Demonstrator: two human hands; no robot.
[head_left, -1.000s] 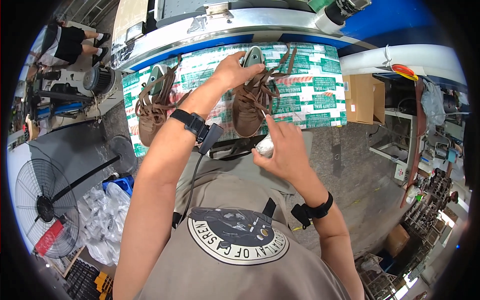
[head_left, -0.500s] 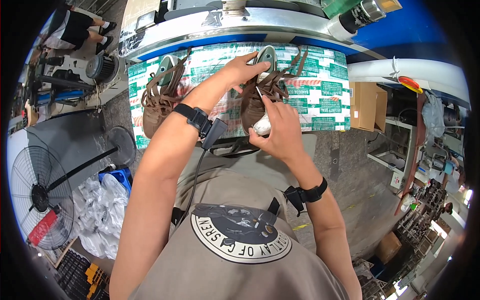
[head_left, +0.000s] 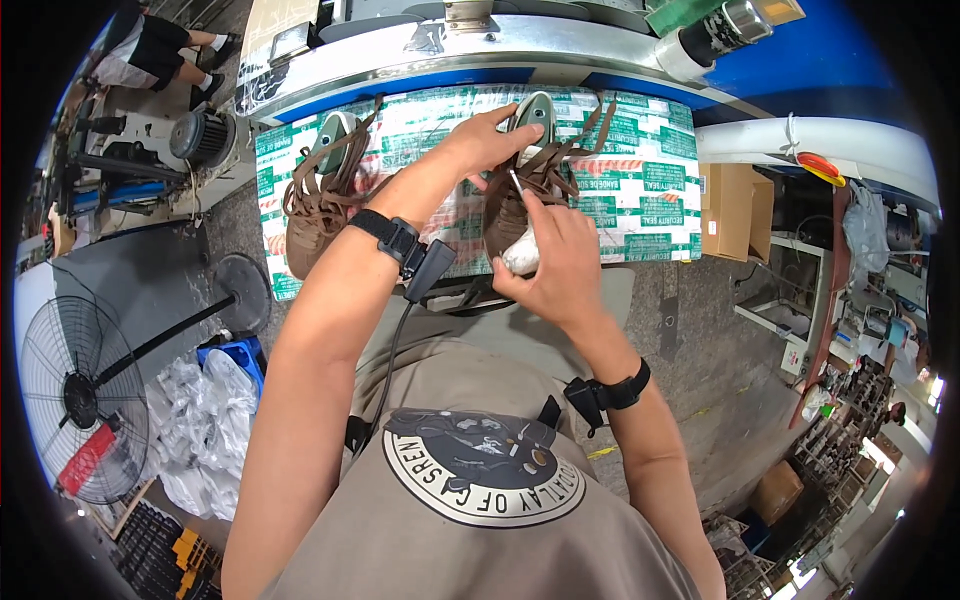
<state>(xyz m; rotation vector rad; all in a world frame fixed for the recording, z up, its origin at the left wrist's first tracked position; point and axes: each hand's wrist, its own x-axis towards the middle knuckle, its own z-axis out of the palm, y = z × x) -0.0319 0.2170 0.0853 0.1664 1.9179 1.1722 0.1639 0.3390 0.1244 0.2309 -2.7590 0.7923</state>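
Note:
A brown lace-up shoe (head_left: pixel 505 212) lies in front of me, its toe toward my body and white wrapping (head_left: pixel 521 254) over the toe. My left hand (head_left: pixel 487 143) grips it by the green-lined collar (head_left: pixel 533 112), thumb on the tongue and fingers along the outer side. Brown laces (head_left: pixel 545 165) spread loosely over the eyelets. My right hand (head_left: pixel 562 255) is closed on a thin metal tool (head_left: pixel 514 180), whose tip reaches the lacing; most of it is hidden by the fingers. Left of my left forearm rests a second brown shoe (head_left: pixel 312 225) with its laces loose.
Under the shoes is a surface covered in green and white printed tape (head_left: pixel 640 215). A metal machine rail (head_left: pixel 560 48) runs behind it. An open cardboard box (head_left: pixel 737 212) stands at the right. To the left are a fan (head_left: pixel 82 395), plastic bags (head_left: pixel 205 430) and another person (head_left: pixel 160 55).
My right hand has shifted slightly left and down along the shoe, with the metal tool still in its fingers. My left hand keeps its grip. The person at the far left has moved a little.

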